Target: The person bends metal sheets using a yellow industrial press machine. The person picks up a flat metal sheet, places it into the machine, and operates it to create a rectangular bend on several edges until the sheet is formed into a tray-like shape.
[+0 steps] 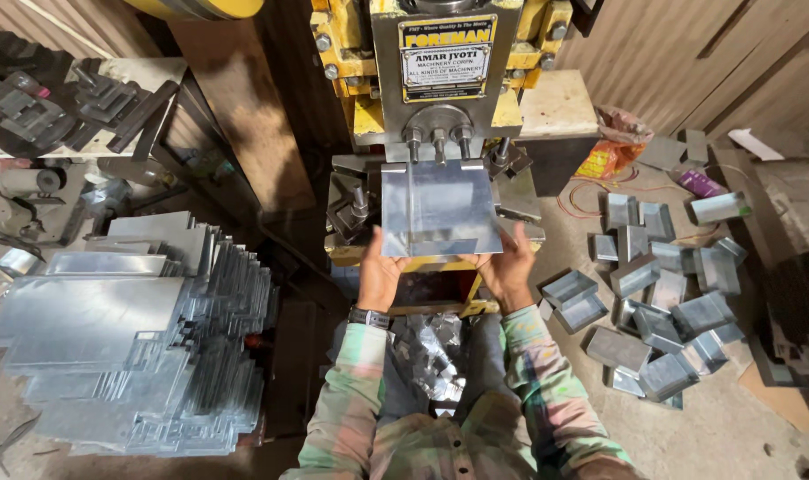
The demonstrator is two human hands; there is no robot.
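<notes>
Both hands, left hand and right hand, grasp flat shiny metal sheet at yellow press machine; tall stack of flat sheets left unformed, pile of bent metal boxes done

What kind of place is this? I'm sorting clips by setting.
Most likely a small sheet-metal workshop. Both hands hold a metal sheet at a yellow press; cut blanks are stacked on the left, and finished metal boxes lie on the floor to the right.

Pastel plaid sleeves, dark wristwatch
</notes>
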